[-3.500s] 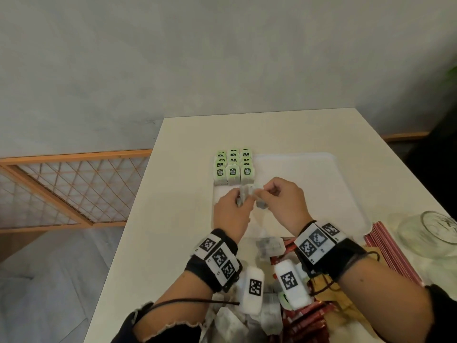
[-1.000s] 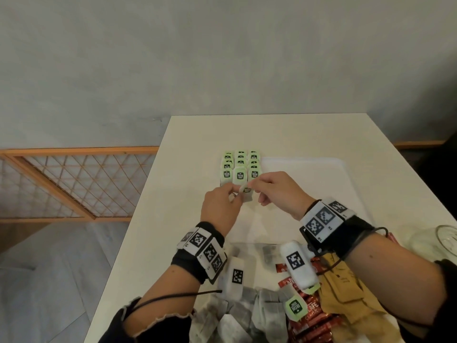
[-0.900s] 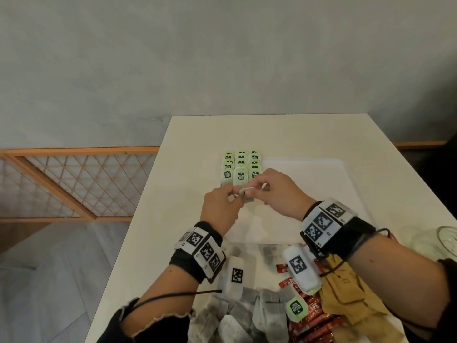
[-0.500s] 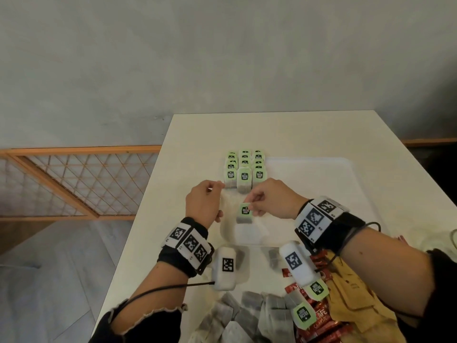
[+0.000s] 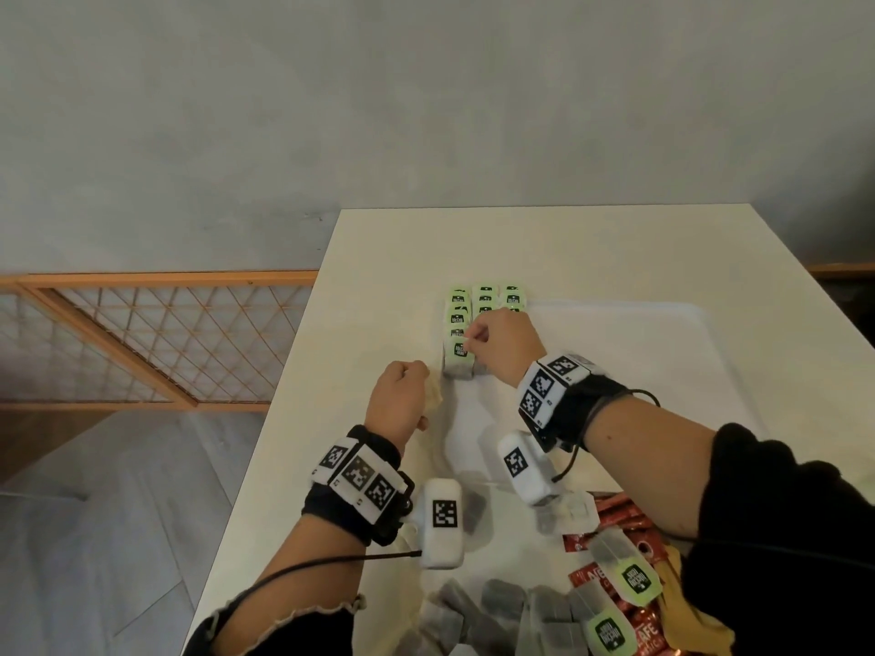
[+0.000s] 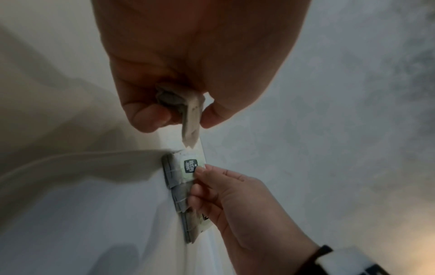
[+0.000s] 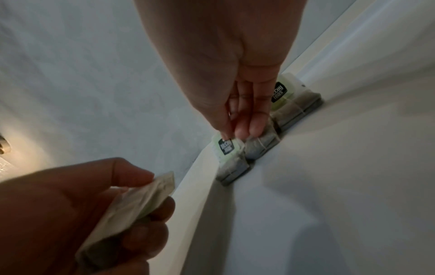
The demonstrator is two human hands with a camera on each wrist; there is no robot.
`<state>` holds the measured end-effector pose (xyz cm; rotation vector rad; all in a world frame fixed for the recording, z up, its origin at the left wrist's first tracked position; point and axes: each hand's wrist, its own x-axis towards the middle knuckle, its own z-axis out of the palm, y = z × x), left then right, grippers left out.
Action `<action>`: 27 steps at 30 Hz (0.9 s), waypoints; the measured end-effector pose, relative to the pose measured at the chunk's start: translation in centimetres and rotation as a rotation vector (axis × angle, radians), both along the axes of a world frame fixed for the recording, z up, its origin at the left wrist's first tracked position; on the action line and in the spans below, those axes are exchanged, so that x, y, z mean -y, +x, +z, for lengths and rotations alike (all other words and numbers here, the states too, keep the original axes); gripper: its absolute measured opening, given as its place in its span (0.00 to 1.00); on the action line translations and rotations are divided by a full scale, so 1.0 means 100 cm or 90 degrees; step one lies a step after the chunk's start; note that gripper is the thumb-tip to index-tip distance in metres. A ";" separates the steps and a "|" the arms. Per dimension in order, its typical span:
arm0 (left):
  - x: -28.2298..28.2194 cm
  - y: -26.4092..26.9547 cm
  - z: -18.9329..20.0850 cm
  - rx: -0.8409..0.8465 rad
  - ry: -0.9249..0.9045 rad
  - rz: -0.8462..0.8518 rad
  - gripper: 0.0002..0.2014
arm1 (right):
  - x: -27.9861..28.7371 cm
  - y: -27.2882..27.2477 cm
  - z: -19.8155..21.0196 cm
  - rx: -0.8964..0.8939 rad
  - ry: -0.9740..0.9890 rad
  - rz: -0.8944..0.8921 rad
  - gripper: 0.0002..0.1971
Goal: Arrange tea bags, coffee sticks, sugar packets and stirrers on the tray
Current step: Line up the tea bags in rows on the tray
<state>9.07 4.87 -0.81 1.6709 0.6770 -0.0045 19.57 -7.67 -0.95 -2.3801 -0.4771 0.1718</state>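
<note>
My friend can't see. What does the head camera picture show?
The right hand sets a grey tea bag with a green tag into rows at the white plastic tray's far-left corner. The left hand holds another pale tea bag beside it.

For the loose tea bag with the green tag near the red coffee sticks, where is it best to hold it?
Probably pinch the green paper tag from above: it lies flat on top, facing up, clear of the grey tea bag and red coffee sticks.
</note>
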 end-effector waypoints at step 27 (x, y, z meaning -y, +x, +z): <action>0.053 -0.036 0.011 0.100 0.051 -0.157 0.14 | 0.089 -0.092 0.022 -0.190 0.229 -0.072 0.07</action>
